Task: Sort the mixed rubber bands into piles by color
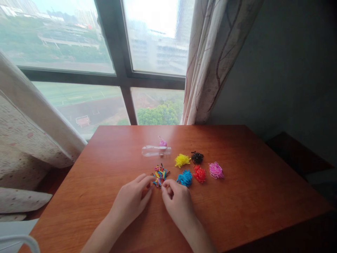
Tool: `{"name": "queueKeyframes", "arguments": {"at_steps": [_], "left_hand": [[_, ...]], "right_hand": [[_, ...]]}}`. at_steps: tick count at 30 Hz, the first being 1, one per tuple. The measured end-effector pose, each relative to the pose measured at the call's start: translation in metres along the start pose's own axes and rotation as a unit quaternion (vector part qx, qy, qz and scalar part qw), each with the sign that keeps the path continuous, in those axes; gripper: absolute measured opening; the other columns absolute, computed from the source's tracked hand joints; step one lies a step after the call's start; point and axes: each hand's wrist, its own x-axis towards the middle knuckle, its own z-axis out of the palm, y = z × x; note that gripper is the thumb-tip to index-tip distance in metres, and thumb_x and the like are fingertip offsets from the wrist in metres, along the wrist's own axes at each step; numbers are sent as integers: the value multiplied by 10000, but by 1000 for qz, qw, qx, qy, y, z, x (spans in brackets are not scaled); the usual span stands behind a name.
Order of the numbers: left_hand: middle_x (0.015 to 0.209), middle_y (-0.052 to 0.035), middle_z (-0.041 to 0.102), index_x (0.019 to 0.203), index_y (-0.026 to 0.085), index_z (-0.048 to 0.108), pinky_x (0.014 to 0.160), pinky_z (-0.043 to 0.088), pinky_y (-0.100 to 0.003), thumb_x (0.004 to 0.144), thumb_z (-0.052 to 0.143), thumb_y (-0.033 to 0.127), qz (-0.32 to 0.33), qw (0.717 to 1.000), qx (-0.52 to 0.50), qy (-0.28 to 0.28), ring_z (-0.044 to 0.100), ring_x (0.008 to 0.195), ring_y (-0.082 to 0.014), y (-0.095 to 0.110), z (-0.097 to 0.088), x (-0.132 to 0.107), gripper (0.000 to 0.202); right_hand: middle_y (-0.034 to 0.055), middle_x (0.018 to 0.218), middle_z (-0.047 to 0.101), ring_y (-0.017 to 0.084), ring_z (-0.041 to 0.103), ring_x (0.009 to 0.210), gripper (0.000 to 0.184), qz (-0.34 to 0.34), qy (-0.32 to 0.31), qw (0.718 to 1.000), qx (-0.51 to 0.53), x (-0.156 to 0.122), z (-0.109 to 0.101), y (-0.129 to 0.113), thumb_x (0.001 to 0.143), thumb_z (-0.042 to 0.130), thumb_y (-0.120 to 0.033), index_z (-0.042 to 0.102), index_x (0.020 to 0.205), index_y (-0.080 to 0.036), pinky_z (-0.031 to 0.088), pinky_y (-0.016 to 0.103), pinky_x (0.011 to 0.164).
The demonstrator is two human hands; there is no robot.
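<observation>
A mixed heap of coloured rubber bands (160, 174) lies mid-table. My left hand (133, 200) rests beside it, fingers stretched toward the heap's left edge and touching it. My right hand (177, 200) sits just right of the heap with its fingers curled in a pinch at the heap's lower edge; what it pinches is too small to make out. Sorted piles lie to the right: yellow (182, 160), black (197, 157), blue (185, 177), red (199, 173) and pink (216, 170).
A clear plastic bottle (155, 150) lies on its side behind the heap, with a small pink cap (163, 142) by it. The wooden table (250, 196) stands against a window (118, 52) with curtains (210, 59) either side. A dark stool (297, 151) is at the right.
</observation>
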Motion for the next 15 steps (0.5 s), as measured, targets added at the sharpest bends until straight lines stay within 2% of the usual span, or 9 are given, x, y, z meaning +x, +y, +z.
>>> {"name": "queueKeyframes", "arguments": {"at_steps": [4,10,15], "left_hand": [[887,13,641,1120,281,635,613,429,-174,912,468,160,27,999,-28,0,603,677,-100,3,0,1,293],[850,4,645,1015,263,700,597,433,-162,895,508,170,42,997,-67,2,601,657,-92,8,-2,1,245],[835,1,648,934,251,709,606,435,-171,884,525,172,30,998,-60,0,605,673,-101,9,-2,2,206]], "right_hand": [[-37,604,568,114,507,538,137,-12,-17,999,47,-2,-2,-1,869,527,-198,658,829,-201,304,213,544],[-39,602,549,110,498,540,143,-17,-29,996,81,-3,-3,-2,873,517,-203,653,830,-190,330,198,544],[-42,593,540,107,491,530,145,-1,-32,995,96,-1,-6,-7,870,520,-208,650,810,-185,332,193,532]]}}
